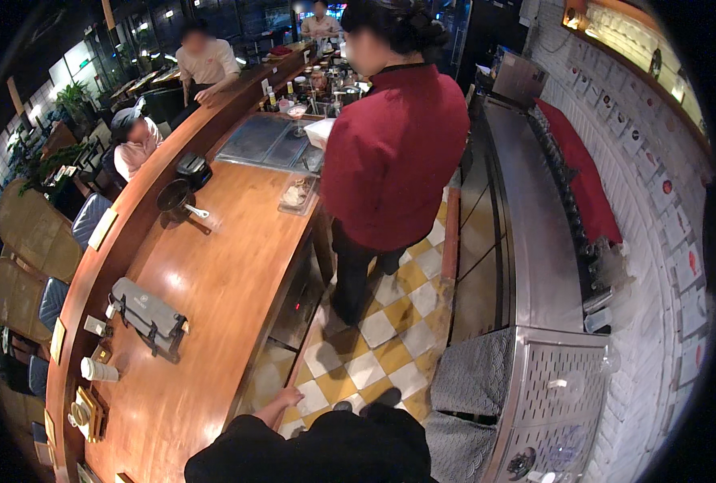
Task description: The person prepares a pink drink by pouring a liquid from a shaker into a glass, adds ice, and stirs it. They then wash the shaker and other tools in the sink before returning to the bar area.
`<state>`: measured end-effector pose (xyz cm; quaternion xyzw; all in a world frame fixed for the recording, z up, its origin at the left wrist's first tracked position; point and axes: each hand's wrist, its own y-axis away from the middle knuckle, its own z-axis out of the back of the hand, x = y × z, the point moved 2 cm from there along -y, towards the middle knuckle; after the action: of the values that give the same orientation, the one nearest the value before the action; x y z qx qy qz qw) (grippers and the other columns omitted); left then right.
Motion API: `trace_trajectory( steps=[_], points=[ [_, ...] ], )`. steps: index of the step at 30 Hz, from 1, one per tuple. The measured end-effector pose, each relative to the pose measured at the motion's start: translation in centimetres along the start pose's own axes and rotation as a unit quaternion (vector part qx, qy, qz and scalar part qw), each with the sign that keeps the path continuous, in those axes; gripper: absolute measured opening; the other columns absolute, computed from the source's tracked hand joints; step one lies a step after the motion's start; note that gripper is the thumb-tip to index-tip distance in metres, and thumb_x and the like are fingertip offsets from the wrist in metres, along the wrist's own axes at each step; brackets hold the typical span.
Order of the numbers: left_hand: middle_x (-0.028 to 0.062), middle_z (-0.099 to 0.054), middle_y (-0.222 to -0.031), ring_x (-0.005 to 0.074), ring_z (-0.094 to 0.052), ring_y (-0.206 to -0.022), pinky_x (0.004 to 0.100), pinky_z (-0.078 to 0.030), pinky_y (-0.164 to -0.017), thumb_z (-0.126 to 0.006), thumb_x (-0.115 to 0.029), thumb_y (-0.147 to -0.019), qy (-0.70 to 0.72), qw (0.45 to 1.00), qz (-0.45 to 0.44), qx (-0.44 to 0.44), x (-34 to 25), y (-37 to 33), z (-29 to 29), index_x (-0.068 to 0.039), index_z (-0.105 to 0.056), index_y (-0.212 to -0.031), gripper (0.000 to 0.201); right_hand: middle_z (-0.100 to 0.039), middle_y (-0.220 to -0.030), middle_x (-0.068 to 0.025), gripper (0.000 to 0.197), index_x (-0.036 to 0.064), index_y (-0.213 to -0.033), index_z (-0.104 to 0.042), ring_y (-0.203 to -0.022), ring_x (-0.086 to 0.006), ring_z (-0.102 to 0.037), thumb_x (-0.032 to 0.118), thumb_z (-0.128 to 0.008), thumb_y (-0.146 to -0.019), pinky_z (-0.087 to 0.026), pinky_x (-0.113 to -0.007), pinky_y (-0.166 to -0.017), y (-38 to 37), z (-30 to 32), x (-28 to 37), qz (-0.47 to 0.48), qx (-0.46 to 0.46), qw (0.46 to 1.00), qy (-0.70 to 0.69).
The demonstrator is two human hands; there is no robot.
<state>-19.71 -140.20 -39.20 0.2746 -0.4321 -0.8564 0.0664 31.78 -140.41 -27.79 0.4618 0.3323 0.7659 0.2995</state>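
Note:
My left hand (290, 396) hangs low beside the inner edge of the wooden counter (213, 282), apart from it and over the tiled floor. It is small in the view and its fingers are mostly hidden, so I cannot tell whether it is open or closed. No thing shows in it. My right hand is out of view. On the counter nearest my left side lie a dark grey folded case with straps (149, 310) and a white lidded cup (99, 370). Farther along stand a dark pan (176, 196) with a white-handled utensil and a clear container of pale food (296, 195).
A person in a red jacket (398, 153) stands ahead in the aisle, near a white container (319, 133). A steel worktop (527, 209) runs along the right, with a perforated metal cabinet (555, 402) nearer me. Other people (207, 60) are beyond the counter.

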Motion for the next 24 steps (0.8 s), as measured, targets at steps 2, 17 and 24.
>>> trace_trajectory(
  steps=[2, 17, 24],
  points=[
    [0.0160, -0.073, -0.096, 0.0240, -0.073, -0.078, 0.0401, -0.055, -0.077, -0.064, -0.042, -0.090, 0.064, 0.998, -0.017, -0.024, -3.4, -1.6, 1.9, -0.008, -0.070, -0.115, 0.042, -0.058, -0.125, -0.0043, 0.063, 0.0159, -0.117, -0.066, -0.112, -0.0281, -0.054, 0.061, -0.073, -0.073, -0.048, -0.041, -0.084, -1.6, 0.5, 1.7, -0.007, 0.005, 1.000, 0.006],
    [0.0237, -0.070, -0.103, 0.0338, -0.068, -0.099, 0.0460, -0.052, -0.088, -0.061, -0.044, -0.086, 0.126, 0.970, 0.184, -0.099, -2.8, -4.1, 9.4, -0.002, -0.072, -0.106, 0.047, -0.059, -0.133, -0.0051, 0.068, 0.0165, -0.121, -0.068, -0.121, -0.0304, -0.055, 0.062, -0.074, -0.071, -0.050, -0.043, -0.091, -20.2, 12.9, 14.1, -0.152, 0.265, 0.873, 0.379],
    [0.0225, -0.069, -0.108, 0.0408, -0.064, -0.107, 0.0491, -0.049, -0.096, -0.060, -0.045, -0.088, 0.242, 0.917, 0.202, -0.245, -12.5, -2.1, 15.8, -0.012, -0.067, -0.121, 0.047, -0.071, -0.116, -0.0062, 0.055, 0.0258, -0.105, -0.076, -0.107, -0.0255, -0.066, 0.051, -0.085, -0.057, -0.050, -0.040, -0.093, -36.3, 20.0, 29.8, -0.096, 0.214, 0.645, 0.727]
  ],
)
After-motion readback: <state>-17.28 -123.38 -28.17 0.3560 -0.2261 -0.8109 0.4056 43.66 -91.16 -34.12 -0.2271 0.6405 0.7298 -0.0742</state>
